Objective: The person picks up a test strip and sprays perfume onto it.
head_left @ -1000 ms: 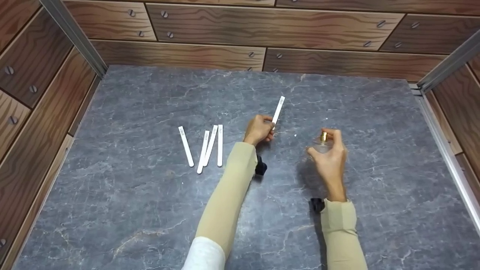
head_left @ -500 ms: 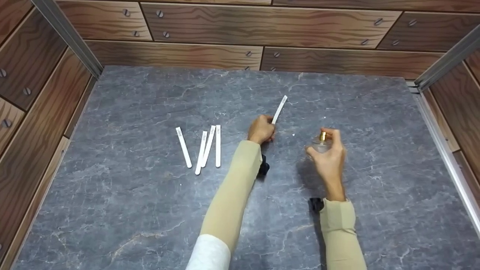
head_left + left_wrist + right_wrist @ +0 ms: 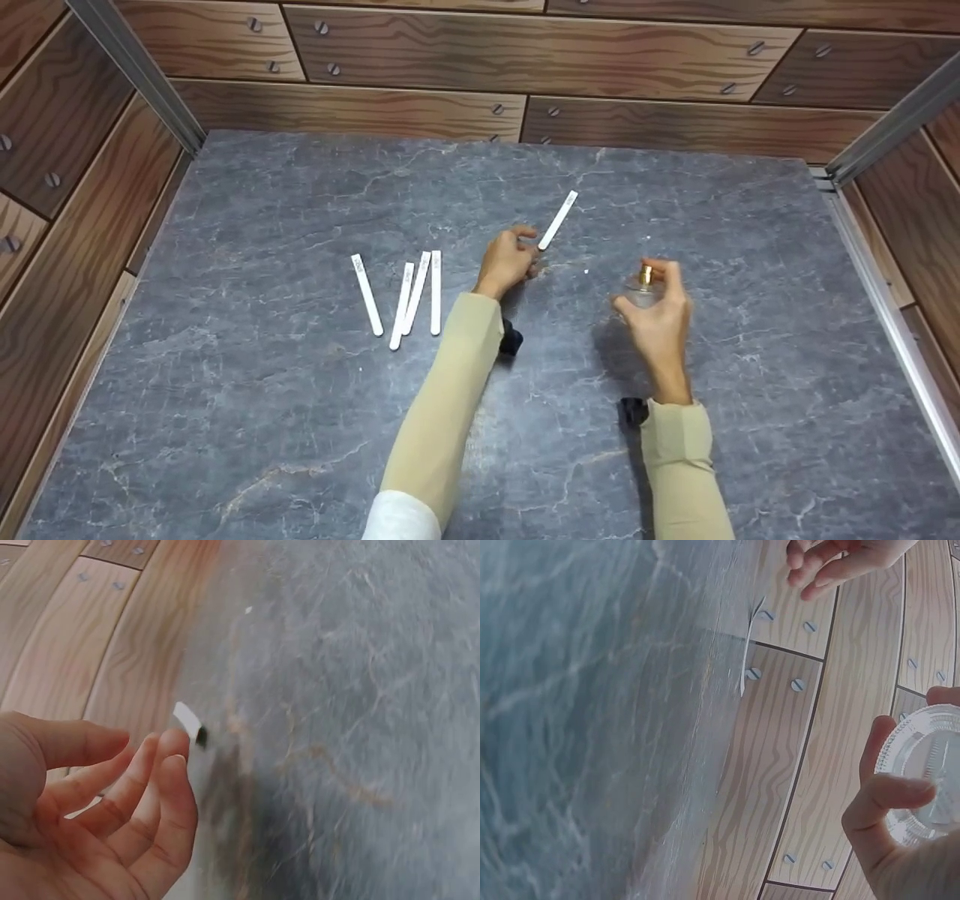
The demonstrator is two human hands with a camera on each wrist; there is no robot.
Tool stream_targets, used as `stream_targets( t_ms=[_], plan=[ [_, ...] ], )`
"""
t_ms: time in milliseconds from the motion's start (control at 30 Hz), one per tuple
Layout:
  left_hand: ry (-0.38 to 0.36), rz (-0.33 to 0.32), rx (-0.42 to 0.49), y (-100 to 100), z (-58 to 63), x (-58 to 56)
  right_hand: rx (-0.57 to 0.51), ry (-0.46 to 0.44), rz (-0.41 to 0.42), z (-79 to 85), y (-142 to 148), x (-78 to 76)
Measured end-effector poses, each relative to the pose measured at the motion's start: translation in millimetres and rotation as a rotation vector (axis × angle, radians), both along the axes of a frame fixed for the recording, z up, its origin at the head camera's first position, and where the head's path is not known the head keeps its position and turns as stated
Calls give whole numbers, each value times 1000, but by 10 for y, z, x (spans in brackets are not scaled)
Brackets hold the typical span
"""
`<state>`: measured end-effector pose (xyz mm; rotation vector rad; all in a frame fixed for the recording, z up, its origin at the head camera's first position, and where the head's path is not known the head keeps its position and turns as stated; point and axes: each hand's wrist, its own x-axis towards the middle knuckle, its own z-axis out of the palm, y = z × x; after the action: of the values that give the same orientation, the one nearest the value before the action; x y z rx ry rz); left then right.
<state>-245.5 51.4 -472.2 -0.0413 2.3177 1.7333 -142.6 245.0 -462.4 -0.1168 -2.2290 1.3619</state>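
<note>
My left hand hovers just left of a white paper test strip, which lies slanted on the grey marbled table. In the left wrist view the left fingers are loosely bent and apart from the thumb, with nothing pinched between them. Past the fingertips a piece of the white strip shows. On the right, my right hand grips a clear glass perfume bottle with a gold spray top, a fingertip on that top. Seen from the right wrist, the bottle's round ribbed base faces the camera.
Several more white strips lie left of my left arm: one apart, two overlapping, and an upright one. Tiny white specks dot the table between the hands. Wood-patterned walls and metal corner posts border the table.
My left hand has let go of the strip and drawn back slightly to the left. The strip stays on the table, more slanted than a second ago. The right hand keeps its hold.
</note>
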Motion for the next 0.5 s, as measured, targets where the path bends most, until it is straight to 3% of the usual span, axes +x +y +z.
stream_targets(
  t_ms=[267,500],
  plan=[
    [131,5,-73,-221,47,143,16,-10,6,10,-4,11],
    [149,28,-23,-363,24,265,33,-7,3,23,-5,8]
  ],
)
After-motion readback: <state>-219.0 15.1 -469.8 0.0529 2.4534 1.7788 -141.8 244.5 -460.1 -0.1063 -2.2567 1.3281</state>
